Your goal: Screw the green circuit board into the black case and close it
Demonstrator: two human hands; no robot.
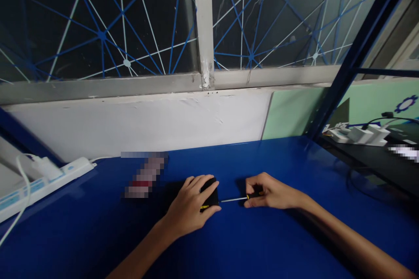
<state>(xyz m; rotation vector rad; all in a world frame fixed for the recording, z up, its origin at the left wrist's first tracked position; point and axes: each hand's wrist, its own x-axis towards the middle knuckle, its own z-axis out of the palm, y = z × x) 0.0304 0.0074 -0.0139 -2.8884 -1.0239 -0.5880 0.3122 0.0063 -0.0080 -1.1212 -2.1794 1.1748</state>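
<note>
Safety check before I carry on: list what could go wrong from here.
1. The screwdriver in the right hand points its thin shaft straight at the left hand; a slip could jab the fingers.
2. Only the left hand steadies the small black object on the smooth blue table; it might slide under a push.
3. The light is dim, so the tip's seating is hard to judge.

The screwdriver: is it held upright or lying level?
Level. The screwdriver runs sideways from the right hand, which grips its handle, to the black object held under the left hand.
</note>
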